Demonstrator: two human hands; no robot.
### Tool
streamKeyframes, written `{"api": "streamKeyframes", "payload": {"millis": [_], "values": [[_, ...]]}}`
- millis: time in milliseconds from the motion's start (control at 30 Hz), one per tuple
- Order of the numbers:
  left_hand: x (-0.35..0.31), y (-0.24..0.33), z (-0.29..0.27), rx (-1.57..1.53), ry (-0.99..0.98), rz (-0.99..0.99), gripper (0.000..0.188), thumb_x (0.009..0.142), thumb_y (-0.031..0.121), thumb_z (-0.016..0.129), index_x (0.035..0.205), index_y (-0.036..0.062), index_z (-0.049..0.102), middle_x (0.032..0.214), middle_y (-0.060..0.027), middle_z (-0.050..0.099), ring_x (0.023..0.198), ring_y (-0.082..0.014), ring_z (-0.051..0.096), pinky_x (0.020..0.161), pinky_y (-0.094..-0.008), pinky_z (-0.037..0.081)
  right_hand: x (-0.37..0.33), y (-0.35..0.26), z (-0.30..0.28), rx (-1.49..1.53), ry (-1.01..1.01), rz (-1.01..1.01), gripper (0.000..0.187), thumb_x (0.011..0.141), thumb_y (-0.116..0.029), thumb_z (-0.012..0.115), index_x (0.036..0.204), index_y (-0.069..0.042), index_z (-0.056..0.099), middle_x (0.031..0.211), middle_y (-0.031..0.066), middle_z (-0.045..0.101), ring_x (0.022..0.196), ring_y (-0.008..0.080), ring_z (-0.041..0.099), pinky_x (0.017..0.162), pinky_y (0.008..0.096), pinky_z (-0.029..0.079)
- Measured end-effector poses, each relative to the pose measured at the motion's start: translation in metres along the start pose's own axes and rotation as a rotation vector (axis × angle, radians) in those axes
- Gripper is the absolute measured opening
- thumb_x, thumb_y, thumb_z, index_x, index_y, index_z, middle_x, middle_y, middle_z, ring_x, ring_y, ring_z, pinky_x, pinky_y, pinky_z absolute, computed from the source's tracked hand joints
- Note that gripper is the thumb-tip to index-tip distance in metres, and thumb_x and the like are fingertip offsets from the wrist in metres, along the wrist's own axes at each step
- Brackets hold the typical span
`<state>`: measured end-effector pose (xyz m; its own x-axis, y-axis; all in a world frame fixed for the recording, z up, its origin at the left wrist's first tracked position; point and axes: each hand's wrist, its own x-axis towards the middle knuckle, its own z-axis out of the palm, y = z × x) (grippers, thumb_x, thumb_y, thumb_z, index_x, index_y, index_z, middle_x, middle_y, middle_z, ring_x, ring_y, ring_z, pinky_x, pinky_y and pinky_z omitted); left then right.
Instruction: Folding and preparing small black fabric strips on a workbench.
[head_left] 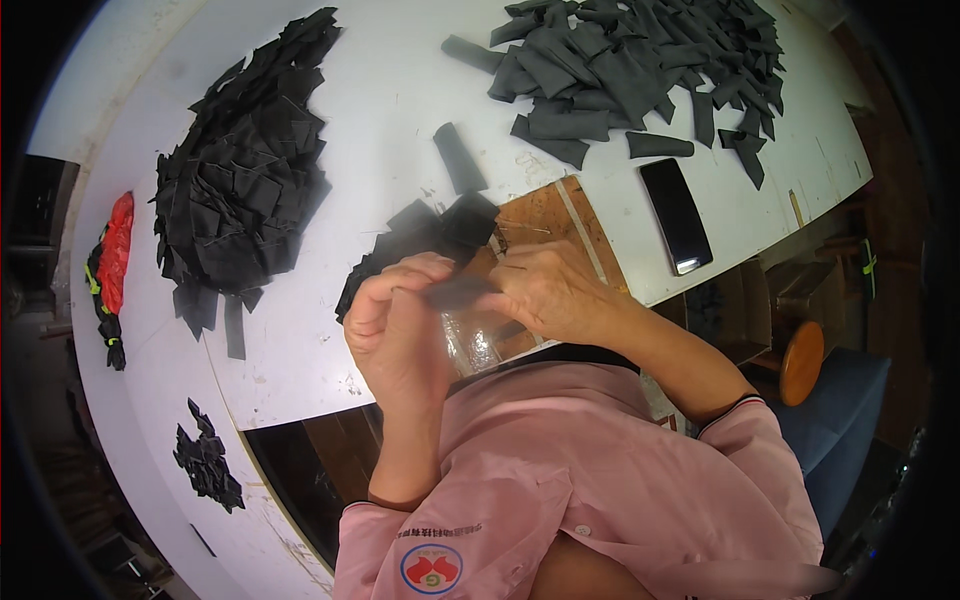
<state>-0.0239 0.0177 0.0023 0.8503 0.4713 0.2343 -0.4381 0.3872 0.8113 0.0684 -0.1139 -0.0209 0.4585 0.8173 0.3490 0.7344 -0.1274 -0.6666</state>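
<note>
1. Grey cloth, a single small piece [458, 293], spans the gap between both hands at the centre of the frame, somewhat blurred.
2. Left hand [395, 320] pinches its left end between thumb and curled fingers; the right hand [550, 290] grasps the other end. Holding both ends probably keeps so limp a scrap under control.
3. Near pile [400, 240], dark pieces just beyond the left hand, seems set there for a short reach.
4. Black pile [245, 190], upper left, and grey pile [620, 70], upper right, lie well apart on the worktop [390, 110], likely so they don't mix.
5. Brown board [575, 220] lies beneath the hands, perhaps to shield the surface.
6. Phone [675, 215], right of centre, rests near the edge, presumably out of the way.
7. Cardboard box [725, 310], lower right, appears open; its contents are too dim to tell.
</note>
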Motion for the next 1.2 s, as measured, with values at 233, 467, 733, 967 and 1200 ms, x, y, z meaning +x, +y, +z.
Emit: {"api": "streamKeyframes", "payload": {"millis": [233, 467, 733, 967, 1200], "values": [[0.013, -0.031, -0.040, 0.863, 0.161, -0.109, 0.017, 0.081, 0.004, 0.053, 0.096, -0.0044, 0.055, 0.093, -0.0120, 0.060, 0.088, -0.0152, 0.056, 0.077, -0.0248, 0.042, 0.063, 0.010, -0.074, 0.870, 0.131, 0.331, 0.044, 0.088, -0.039, 0.037, 0.079, 0.000, 0.055, 0.059, 0.0027, 0.051, 0.053, 0.0116, 0.047, 0.055, 0.0236, 0.038], [-0.002, -0.040, -0.036, 1.688, -0.118, -0.203, 0.050, 0.067, 0.012, 0.066, 0.109, -0.0022, 0.043, 0.103, -0.0235, 0.050, 0.101, -0.0374, 0.046, 0.081, -0.0408, 0.040, -0.014, 0.025, -0.024, 0.759, 0.122, 0.572, 0.037, 0.086, -0.032, 0.045, 0.075, 0.002, 0.055, 0.055, 0.0019, 0.049, 0.049, 0.0066, 0.044, 0.044, 0.0193, 0.036], [-0.026, -0.053, -0.067, 1.824, -0.206, 0.067, 0.025, 0.067, 0.002, 0.062, 0.091, -0.0017, 0.053, 0.095, -0.0226, 0.054, 0.088, -0.0371, 0.053, 0.074, -0.0389, 0.044, -0.048, 0.003, 0.012, 0.779, -0.013, 0.744, 0.030, 0.088, -0.026, 0.045, 0.077, 0.001, 0.055, 0.059, 0.0013, 0.050, 0.053, 0.0070, 0.046, 0.049, 0.0203, 0.038], [-0.021, -0.003, -0.034, 0.635, 0.322, -0.415, 0.005, 0.073, -0.001, 0.062, 0.072, 0.0014, 0.057, 0.062, 0.0008, 0.056, 0.055, -0.0040, 0.050, 0.048, -0.0180, 0.038, -0.039, -0.032, 0.024, 0.335, 0.123, 0.296, 0.018, 0.074, -0.016, 0.062, 0.075, 0.000, 0.055, 0.060, 0.0073, 0.048, 0.055, 0.0191, 0.052, 0.051, 0.0271, 0.041], [-0.047, 0.008, -0.003, 0.651, 0.064, -0.355, 0.007, 0.074, -0.003, 0.060, 0.075, -0.0013, 0.054, 0.065, -0.0032, 0.057, 0.054, -0.0055, 0.052, 0.050, -0.0174, 0.042, -0.025, -0.047, 0.029, 0.452, 0.397, 0.231, 0.015, 0.069, -0.003, 0.064, 0.081, 0.001, 0.055, 0.069, 0.0077, 0.050, 0.054, 0.0182, 0.051, 0.047, 0.0291, 0.041]]}}
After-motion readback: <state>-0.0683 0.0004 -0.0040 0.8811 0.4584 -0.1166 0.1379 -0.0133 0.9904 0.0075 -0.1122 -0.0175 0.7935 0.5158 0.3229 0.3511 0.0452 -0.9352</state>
